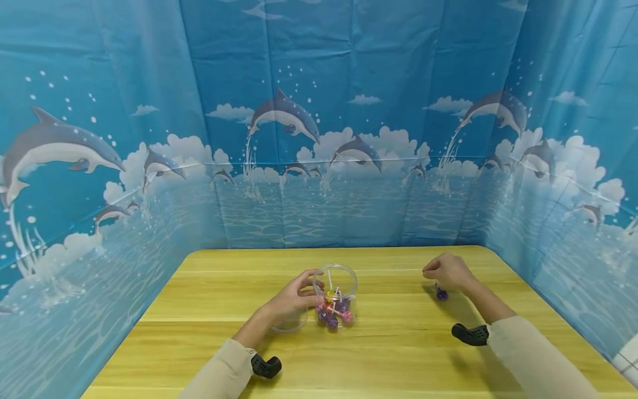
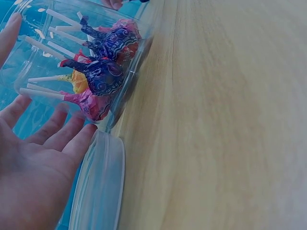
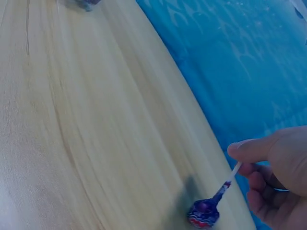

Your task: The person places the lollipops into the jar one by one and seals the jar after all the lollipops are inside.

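Observation:
In the head view, my right hand [image 1: 451,271] is over the right part of the table. Its thumb and forefinger pinch a purple-wrapped lollipop [image 3: 205,212] by the white stick, with the candy end hanging down. My left hand [image 1: 297,295] lies along the left side of a clear round plastic jar [image 1: 336,266]. Its fingers are spread and fairly straight against the jar's wall, as the left wrist view shows. Inside the jar are several lollipops [image 2: 103,76] in purple, pink, red and yellow wrappers, mostly with their sticks upward.
A clear round lid [image 1: 289,324] lies on the table just left of the jar, partly under my left forearm. The yellow wood-grain table [image 1: 389,354] has a blue dolphin-print curtain [image 1: 319,210] behind it and at both sides.

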Demonstrator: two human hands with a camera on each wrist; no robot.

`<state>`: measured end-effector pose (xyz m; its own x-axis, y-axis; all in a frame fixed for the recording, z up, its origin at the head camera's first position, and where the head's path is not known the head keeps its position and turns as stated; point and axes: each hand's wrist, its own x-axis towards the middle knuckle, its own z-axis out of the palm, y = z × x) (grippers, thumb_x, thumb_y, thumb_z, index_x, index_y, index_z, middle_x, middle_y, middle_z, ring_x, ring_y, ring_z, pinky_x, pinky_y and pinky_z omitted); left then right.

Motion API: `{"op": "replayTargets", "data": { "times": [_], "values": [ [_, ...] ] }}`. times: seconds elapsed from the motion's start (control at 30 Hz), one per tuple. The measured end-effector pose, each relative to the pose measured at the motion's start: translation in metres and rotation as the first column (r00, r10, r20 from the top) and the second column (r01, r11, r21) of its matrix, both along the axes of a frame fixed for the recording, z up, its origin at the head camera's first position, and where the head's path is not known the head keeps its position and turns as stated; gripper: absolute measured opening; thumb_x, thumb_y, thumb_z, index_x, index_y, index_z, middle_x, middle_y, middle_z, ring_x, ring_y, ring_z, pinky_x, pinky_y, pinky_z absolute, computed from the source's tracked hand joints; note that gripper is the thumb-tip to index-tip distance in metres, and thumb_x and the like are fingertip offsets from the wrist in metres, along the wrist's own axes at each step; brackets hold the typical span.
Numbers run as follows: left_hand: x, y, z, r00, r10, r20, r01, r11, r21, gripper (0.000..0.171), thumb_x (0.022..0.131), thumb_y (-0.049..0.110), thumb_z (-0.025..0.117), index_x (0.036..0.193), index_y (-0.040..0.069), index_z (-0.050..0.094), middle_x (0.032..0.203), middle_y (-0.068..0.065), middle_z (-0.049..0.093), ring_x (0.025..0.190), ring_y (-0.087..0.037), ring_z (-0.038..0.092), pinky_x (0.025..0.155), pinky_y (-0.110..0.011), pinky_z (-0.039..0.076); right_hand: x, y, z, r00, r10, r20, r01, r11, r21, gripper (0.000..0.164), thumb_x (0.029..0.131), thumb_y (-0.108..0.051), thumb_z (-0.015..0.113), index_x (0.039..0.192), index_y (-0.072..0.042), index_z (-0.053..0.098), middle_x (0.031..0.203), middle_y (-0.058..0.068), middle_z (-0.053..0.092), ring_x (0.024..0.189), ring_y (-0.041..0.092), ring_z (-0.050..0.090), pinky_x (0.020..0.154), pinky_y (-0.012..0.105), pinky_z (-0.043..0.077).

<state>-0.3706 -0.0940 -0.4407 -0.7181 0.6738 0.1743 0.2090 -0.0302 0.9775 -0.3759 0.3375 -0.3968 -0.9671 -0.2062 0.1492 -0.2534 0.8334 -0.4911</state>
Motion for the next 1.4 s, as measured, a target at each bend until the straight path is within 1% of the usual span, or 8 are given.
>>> {"op": "replayTargets", "data": {
  "times": [0.13,0.33,0.57,0.8,1.0,1.13,1.3,1.4],
  "values": [
    [0.0,-0.001,0.0,1.0,0.0,-0.004,0.0,1.0,0.008,0.059,0.089,0.024,0.066,0.14,0.024,0.036,0.134,-0.029,0.033,0.119,-0.029,0.047,0.09,-0.039,0.045,0.001,0.0,0.008,0.999,0.017,-0.028,-0.016,1.0,0.021,0.015,0.087,-0.016,0.066,0.094,-0.004,0.073,0.089,0.008,0.069,0.08,0.025,0.063,0.065,0.041,0.052],
    [0.001,0.0,0.001,1.0,0.0,0.001,0.0,1.0,0.001,0.058,0.089,0.024,0.065,0.14,0.024,0.037,0.135,-0.028,0.033,0.12,-0.028,0.047,0.09,-0.039,0.045,0.002,-0.005,0.016,0.993,0.022,-0.12,-0.015,0.998,0.062,0.012,0.086,-0.015,0.067,0.089,-0.006,0.074,0.082,0.003,0.069,0.074,0.021,0.063,0.06,0.039,0.05],
    [0.005,0.0,0.005,1.0,-0.002,0.015,0.002,1.0,-0.003,0.057,0.09,0.021,0.064,0.139,0.023,0.037,0.134,-0.026,0.034,0.121,-0.028,0.045,0.091,-0.038,0.044,0.004,-0.013,0.023,0.99,-0.011,-0.139,0.019,0.999,0.051,0.01,0.086,-0.017,0.067,0.084,-0.008,0.071,0.08,0.003,0.067,0.068,0.018,0.061,0.053,0.034,0.047],
    [0.002,0.0,0.001,1.0,-0.004,0.009,0.005,1.0,-0.004,0.056,0.09,0.021,0.064,0.139,0.023,0.037,0.134,-0.027,0.033,0.121,-0.026,0.046,0.091,-0.038,0.044,0.008,-0.015,0.027,0.993,-0.056,-0.101,0.047,0.995,-0.09,0.016,0.087,-0.021,0.067,0.088,-0.005,0.069,0.081,0.004,0.065,0.067,0.019,0.061,0.052,0.032,0.048],
    [0.002,0.0,0.001,1.0,-0.003,0.012,0.003,1.0,0.001,0.055,0.091,0.021,0.063,0.139,0.023,0.036,0.134,-0.026,0.033,0.123,-0.03,0.043,0.092,-0.038,0.044,0.01,-0.014,0.028,0.995,-0.074,-0.067,0.059,0.979,-0.197,0.018,0.088,-0.025,0.066,0.089,-0.007,0.067,0.081,0.004,0.064,0.07,0.02,0.058,0.055,0.035,0.048],
    [0.003,0.0,0.002,1.0,-0.006,0.019,0.006,1.0,0.0,0.055,0.091,0.02,0.063,0.139,0.023,0.037,0.135,-0.027,0.032,0.124,-0.031,0.042,0.092,-0.038,0.044,0.011,-0.015,0.03,0.996,-0.08,-0.048,0.064,0.962,-0.266,0.022,0.087,-0.026,0.067,0.093,-0.005,0.066,0.085,0.008,0.064,0.073,0.023,0.059,0.058,0.036,0.049],
    [0.003,0.0,0.002,1.0,0.002,0.014,-0.001,1.0,-0.008,0.056,0.09,0.021,0.063,0.139,0.024,0.037,0.134,-0.027,0.033,0.122,-0.028,0.044,0.092,-0.038,0.044,0.011,-0.017,0.032,0.995,-0.088,-0.04,0.071,0.947,-0.313,0.028,0.087,-0.032,0.066,0.097,-0.005,0.066,0.096,0.011,0.064,0.079,0.023,0.061,0.064,0.037,0.051],
    [0.002,0.0,0.001,1.0,0.004,0.012,-0.004,1.0,-0.007,0.056,0.09,0.021,0.064,0.139,0.024,0.037,0.134,-0.027,0.033,0.121,-0.028,0.045,0.092,-0.038,0.044,0.01,-0.019,0.033,0.995,-0.088,-0.043,0.068,0.94,-0.335,0.033,0.087,-0.037,0.066,0.098,-0.005,0.065,0.097,0.011,0.065,0.081,0.024,0.06,0.066,0.037,0.05]
  ]
}}
